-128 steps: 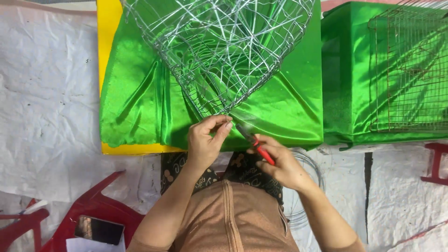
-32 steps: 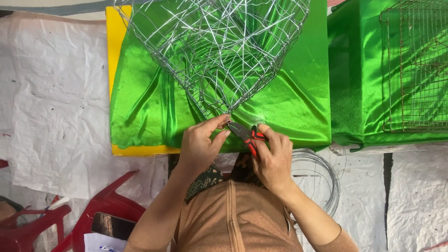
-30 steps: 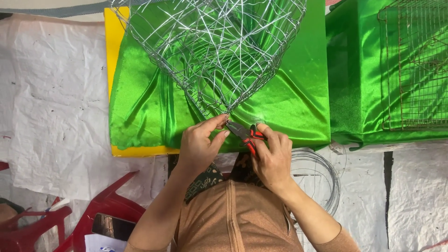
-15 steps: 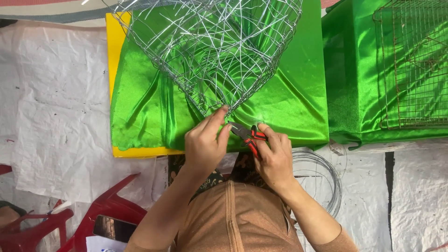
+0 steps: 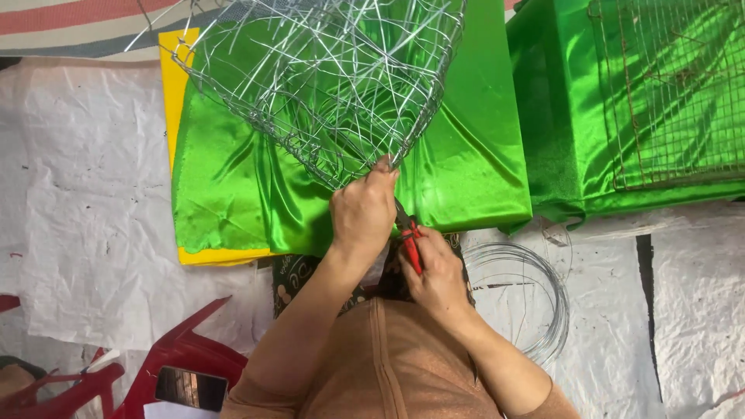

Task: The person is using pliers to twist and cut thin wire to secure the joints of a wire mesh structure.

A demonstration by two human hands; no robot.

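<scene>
From the head camera, the left hand (image 5: 363, 213) is closed, fingertips pinching the lower tip of the tangled wire frame (image 5: 326, 77) lying over green satin cloth (image 5: 466, 155), while the right hand (image 5: 436, 271) just beside it grips red-handled pliers (image 5: 410, 237).

This looks like a small handicraft workshop set up at floor level, not a factory line. The floor is spread with crumpled white plastic sheeting (image 5: 85, 233), marked and patched with dark tape. Blocks wrapped in shiny green satin cloth (image 5: 466, 155) lie on it, one showing a yellow base (image 5: 174, 101). Hand-bent work in silver wire fills the scene: a tangled wire frame (image 5: 326, 77), a flat rusty wire mesh grid (image 5: 667, 93) and a loose coil of wire (image 5: 535, 302). Red-handled pliers (image 5: 411, 240) and red plastic chairs (image 5: 178, 357) complete the makeshift setup.
</scene>
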